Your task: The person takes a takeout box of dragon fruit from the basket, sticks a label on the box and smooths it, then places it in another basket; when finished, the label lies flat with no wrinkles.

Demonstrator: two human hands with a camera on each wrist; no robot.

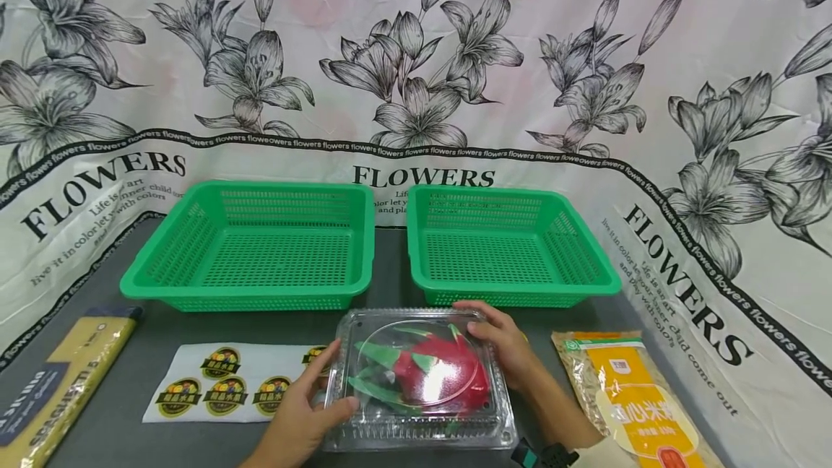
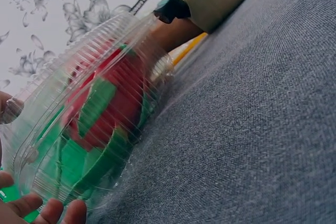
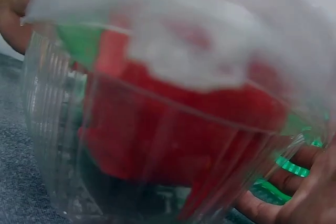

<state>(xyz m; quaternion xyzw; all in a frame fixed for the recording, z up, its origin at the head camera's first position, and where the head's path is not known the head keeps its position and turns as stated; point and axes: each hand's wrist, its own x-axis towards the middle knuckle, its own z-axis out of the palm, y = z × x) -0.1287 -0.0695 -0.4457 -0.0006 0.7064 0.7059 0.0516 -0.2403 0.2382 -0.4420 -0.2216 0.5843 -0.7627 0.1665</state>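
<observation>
A clear plastic clamshell box point(image 1: 477, 437) with a ribbed edge is in the middle of the head view, its lid down. Inside lies a red dragon fruit point(image 1: 448, 374) with green scales, its leafy end toward the left. My left hand point(image 1: 302, 410) grips the box's left side, thumb on the lid's front left and fingers along the side. At the back right corner, my right hand point(image 1: 503, 345) holds it with the thumb on top. In the left wrist view, fingertips point(image 2: 50, 211) show beside the box wall. The right wrist view has the lid blurred close up.
Two green baskets, left point(image 1: 260, 300) and right point(image 1: 513, 298), stand behind the box. A sheet of round stickers point(image 1: 208, 388) lies left of my left hand. A spaghetti pack point(image 1: 65, 381) is at far left, a yellow-labelled noodle bag point(image 1: 637, 403) at right. A flowered cloth point(image 1: 416, 56) hangs behind.
</observation>
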